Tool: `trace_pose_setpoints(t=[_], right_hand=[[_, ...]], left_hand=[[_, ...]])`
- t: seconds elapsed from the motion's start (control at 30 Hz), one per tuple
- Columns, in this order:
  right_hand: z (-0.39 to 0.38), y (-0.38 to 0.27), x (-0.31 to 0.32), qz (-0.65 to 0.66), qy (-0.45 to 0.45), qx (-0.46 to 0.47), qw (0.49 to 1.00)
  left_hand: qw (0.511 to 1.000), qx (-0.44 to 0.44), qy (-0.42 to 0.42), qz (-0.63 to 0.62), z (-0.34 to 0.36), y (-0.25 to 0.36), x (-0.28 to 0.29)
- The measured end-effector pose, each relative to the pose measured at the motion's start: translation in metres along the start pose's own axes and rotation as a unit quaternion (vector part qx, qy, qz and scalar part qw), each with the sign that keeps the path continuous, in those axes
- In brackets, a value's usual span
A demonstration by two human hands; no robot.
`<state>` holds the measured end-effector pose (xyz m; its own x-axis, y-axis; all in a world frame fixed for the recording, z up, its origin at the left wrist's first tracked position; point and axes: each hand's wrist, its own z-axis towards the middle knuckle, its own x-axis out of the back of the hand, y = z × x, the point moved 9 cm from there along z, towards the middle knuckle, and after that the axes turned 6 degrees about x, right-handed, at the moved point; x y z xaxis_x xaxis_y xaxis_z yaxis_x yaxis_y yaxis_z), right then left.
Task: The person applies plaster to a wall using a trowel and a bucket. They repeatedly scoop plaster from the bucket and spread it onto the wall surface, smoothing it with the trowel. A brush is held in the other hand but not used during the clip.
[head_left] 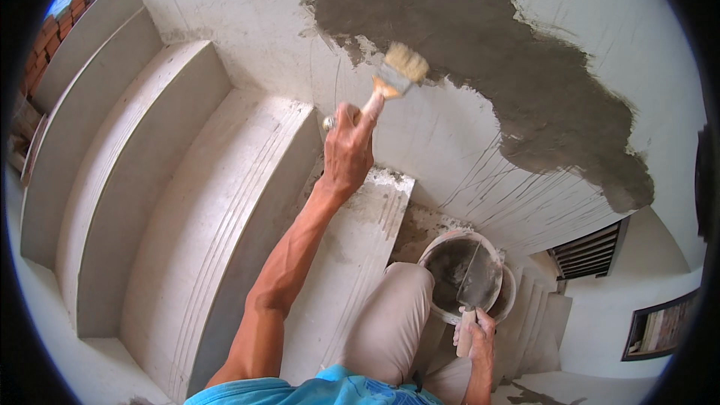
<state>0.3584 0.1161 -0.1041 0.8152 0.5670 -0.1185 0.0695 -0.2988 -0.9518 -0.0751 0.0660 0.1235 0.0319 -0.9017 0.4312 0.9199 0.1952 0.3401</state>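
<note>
My left hand (349,154) is raised toward the wall, closed round the handle of a wide paintbrush (405,67) with pale bristles and a metal band. The bristles are at the lower edge of a dark wet patch of cement plaster (465,34) on the white wall (442,127); I cannot tell whether they touch it. Low on the right, my right hand (480,334) grips the pale handle of a trowel (466,330). Its grey blade lies over a bucket (429,249) with grey mortar (450,262) inside.
Curved concrete stairs (217,154) rise on the left, with stacked bricks (54,43) beyond them. My bent knee (394,300) is beside the bucket. More steps (529,315) go down on the right, near a dark louvred vent (589,247) and a framed opening (660,326).
</note>
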Motion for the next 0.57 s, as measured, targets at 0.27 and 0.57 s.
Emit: trace_pose_setpoints(t=[0.27, 0.57], right_hand=[[-0.002, 0.008, 0.005, 0.005, 0.005, 0.002, 1.0], [-0.002, 0.01, 0.002, 0.009, -0.007, -0.003, 1.0]], left_hand=[[0.998, -0.033, 0.06, -0.008, 0.024, 0.016, 0.023], [0.991, -0.055, 0.063, 0.103, 0.035, -0.034, 0.014]])
